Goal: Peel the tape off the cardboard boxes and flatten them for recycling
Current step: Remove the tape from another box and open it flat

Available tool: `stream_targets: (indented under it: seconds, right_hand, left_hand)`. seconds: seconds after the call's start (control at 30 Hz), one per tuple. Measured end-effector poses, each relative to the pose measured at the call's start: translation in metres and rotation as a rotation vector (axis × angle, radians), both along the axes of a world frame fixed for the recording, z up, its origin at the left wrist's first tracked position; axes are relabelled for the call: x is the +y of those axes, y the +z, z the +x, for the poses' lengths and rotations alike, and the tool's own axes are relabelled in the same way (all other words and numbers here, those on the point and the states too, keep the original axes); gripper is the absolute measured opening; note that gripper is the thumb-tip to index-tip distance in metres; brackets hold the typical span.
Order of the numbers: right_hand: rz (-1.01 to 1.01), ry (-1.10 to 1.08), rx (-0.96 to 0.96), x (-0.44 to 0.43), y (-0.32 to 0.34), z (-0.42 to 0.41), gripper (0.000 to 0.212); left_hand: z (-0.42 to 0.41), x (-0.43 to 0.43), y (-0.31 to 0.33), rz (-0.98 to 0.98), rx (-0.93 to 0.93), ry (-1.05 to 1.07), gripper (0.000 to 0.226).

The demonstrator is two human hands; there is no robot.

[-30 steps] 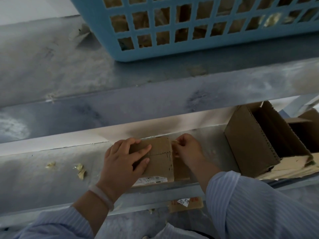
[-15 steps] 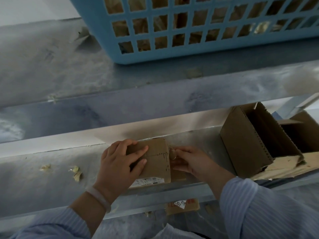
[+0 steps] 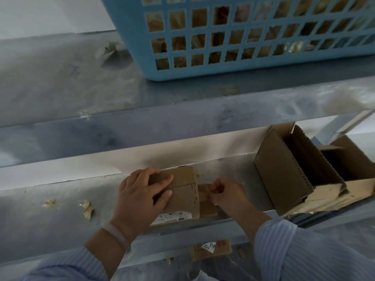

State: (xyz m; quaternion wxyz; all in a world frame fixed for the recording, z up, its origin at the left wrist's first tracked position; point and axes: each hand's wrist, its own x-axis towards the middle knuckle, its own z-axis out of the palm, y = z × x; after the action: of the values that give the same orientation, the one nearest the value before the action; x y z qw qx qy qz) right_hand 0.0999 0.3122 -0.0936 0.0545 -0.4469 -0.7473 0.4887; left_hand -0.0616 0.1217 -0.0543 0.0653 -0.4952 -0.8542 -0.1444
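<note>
A small brown cardboard box [image 3: 184, 191] with a white label on its near side sits on the lower metal shelf [image 3: 40, 216]. My left hand [image 3: 140, 197] lies over the box's top left, fingers curled over it, holding it down. At the box's right side, my right hand [image 3: 225, 192] pinches a strip of clear tape [image 3: 206, 188] with curled fingers. The tape is thin and hard to make out against the cardboard.
Two opened cardboard boxes [image 3: 294, 171] lie on their sides to the right on the same shelf. A blue plastic basket [image 3: 243, 37] holding cardboard stands on the upper shelf. Tape scraps [image 3: 87, 207] lie at the left. A labelled cardboard piece [image 3: 211, 249] lies below the shelf edge.
My right hand dropped to the box's right side, then curled its fingers and pulled slightly away to the right. My left hand stayed pressed on the box.
</note>
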Motion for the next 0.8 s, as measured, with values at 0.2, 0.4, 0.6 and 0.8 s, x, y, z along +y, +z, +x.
stream_targets:
  seconds: [0.2, 0.4, 0.6, 0.8]
  right_hand:
    - [0.2, 0.113, -0.142, -0.003, 0.001, -0.002, 0.027]
    - [0.237, 0.239, -0.318, 0.0, 0.003, -0.003, 0.028]
    - [0.366, 0.328, -0.401, 0.001, 0.006, -0.001, 0.018]
    - [0.371, 0.365, -0.485, 0.011, 0.017, 0.022, 0.023]
  left_hand:
    - [-0.001, 0.0, -0.001, -0.01, -0.022, 0.002, 0.041]
    - [-0.002, -0.001, 0.0, -0.008, -0.013, -0.012, 0.042]
    - [0.0, 0.0, 0.004, -0.048, -0.039, -0.009, 0.045]
    - [-0.001, 0.001, 0.005, -0.06, -0.036, -0.012, 0.045]
